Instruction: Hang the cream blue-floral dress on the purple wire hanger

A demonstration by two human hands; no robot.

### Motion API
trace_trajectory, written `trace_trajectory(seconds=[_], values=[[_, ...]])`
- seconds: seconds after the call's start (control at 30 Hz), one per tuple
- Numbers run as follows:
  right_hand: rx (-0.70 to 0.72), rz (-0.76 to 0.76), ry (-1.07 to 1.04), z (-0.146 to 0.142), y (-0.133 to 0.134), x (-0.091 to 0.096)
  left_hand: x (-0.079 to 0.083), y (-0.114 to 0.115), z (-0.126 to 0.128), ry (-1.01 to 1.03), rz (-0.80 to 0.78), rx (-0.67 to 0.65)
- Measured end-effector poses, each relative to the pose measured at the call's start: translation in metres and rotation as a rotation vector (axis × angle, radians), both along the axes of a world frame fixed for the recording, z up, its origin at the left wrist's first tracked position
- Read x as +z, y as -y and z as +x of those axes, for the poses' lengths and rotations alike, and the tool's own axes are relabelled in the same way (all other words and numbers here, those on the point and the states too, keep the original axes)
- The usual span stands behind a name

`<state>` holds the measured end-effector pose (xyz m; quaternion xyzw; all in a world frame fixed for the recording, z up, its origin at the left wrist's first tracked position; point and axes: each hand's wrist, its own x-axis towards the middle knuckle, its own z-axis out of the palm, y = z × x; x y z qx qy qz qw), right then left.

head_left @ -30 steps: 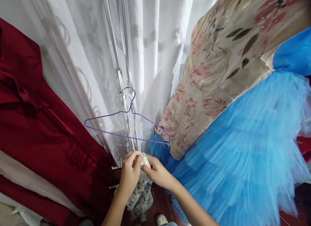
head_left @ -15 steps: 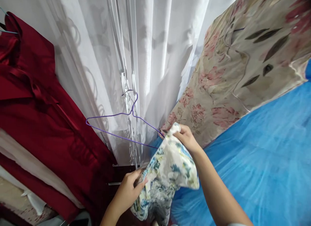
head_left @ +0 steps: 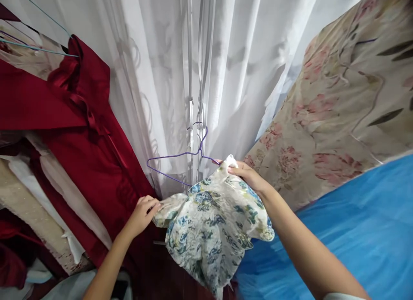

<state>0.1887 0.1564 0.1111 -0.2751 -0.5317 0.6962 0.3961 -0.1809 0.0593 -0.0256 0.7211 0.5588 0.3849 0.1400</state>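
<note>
A purple wire hanger hangs by its hook from a white fitting in front of the curtain. The right end of the hanger runs into a white floral blouse patterned in blue and green. My right hand grips the blouse at its right shoulder, by the hanger's right arm. At the other side, my left hand pinches the edge of the left sleeve, holding it out sideways. The hanger's left end is bare. The blouse's lower part drapes downward between both hands.
White curtains fill the background behind a metal rail. Dark red clothing hangs on the left. A beige floral garment hangs on the right above bright blue fabric.
My left hand has moved left and drawn the blouse's left sleeve outward, so the blouse is spread wider. My right hand stays at the right shoulder. The view has shifted left.
</note>
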Motion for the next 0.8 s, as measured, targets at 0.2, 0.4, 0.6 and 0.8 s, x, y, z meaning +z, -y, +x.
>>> trace_trajectory(seconds=[0.2,0.4,0.6,0.8], values=[[0.042,0.001,0.042,-0.002,0.0,0.004,0.068,-0.056,-0.066,-0.289,0.348,0.241],[-0.077,0.101,0.146,-0.004,0.002,-0.004,0.139,-0.099,-0.024,0.068,0.389,0.087],[-0.528,0.449,0.334,0.011,0.04,-0.037,0.144,-0.1,0.004,0.017,0.36,0.145],[-0.758,0.412,0.224,0.009,0.076,-0.058,0.17,-0.086,0.011,-0.036,0.544,0.1]])
